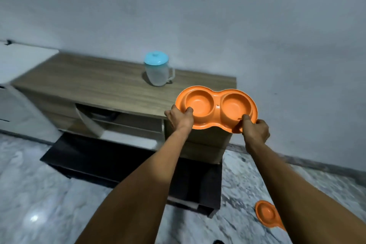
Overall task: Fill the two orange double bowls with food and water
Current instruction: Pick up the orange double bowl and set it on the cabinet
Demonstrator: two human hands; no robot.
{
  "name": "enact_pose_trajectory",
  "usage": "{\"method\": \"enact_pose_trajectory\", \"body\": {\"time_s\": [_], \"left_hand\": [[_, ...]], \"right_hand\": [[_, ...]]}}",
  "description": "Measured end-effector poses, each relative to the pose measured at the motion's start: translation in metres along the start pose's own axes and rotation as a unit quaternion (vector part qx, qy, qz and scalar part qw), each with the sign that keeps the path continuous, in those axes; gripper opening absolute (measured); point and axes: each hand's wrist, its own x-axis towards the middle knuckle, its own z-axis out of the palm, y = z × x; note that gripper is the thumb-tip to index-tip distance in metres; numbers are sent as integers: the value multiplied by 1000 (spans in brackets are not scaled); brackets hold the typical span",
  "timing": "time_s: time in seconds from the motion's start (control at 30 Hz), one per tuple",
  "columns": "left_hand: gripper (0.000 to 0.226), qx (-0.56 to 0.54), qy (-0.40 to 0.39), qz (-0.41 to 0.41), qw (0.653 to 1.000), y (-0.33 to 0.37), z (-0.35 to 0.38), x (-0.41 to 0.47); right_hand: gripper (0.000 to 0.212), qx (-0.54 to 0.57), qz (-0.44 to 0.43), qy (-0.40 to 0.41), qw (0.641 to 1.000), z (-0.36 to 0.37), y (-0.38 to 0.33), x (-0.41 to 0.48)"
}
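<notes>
An orange double bowl (215, 108) hangs in the air over the right end of a low wooden cabinet (95, 81), both cups empty. My left hand (179, 118) grips its near left rim, and my right hand (255, 130) grips its near right rim. A second orange double bowl (266, 215) lies on the floor at the lower right, partly hidden behind my right forearm. A translucent jug with a light blue lid (157, 71) stands on the cabinet top, behind and to the left of the held bowl.
The cabinet stands against a grey wall, with an open shelf (126, 123) in its front. A dark mat (122, 162) lies on the marble floor before it. A white appliance (17, 77) stands at the far left.
</notes>
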Motion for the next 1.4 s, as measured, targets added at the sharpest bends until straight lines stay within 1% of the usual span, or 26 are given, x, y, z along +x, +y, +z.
{"method": "enact_pose_trajectory", "body": {"time_s": [0.2,0.3,0.4,0.53,0.67,0.83,0.9,1.07,1.27,1.4], "left_hand": [[36,-18,58,-20,998,-18,-103,80],[36,-14,90,-33,995,-31,-145,131],[40,14,117,-43,992,-40,-182,185],[44,57,126,-56,989,-50,-223,250],[45,71,126,-53,988,-54,-249,312],[46,106,105,-59,987,-57,-261,378],[50,120,88,-60,987,-61,-260,406],[61,174,36,-56,983,-63,-256,463],[50,238,-19,-64,969,-53,-251,494],[51,262,-36,-63,962,-55,-251,503]], "right_hand": [[45,8,-26,-66,997,113,-31,-58],[46,6,-21,-92,996,178,-37,-77],[49,1,-7,-116,993,246,-43,-92],[51,-33,18,-128,991,328,-50,-104],[52,-46,42,-135,989,390,-65,-111],[52,-71,49,-123,989,445,-78,-109],[53,-78,54,-110,989,465,-81,-106],[53,-96,86,-52,990,504,-84,-97],[51,-141,107,-4,984,526,-82,-88],[51,-157,108,13,982,534,-80,-90]]}}
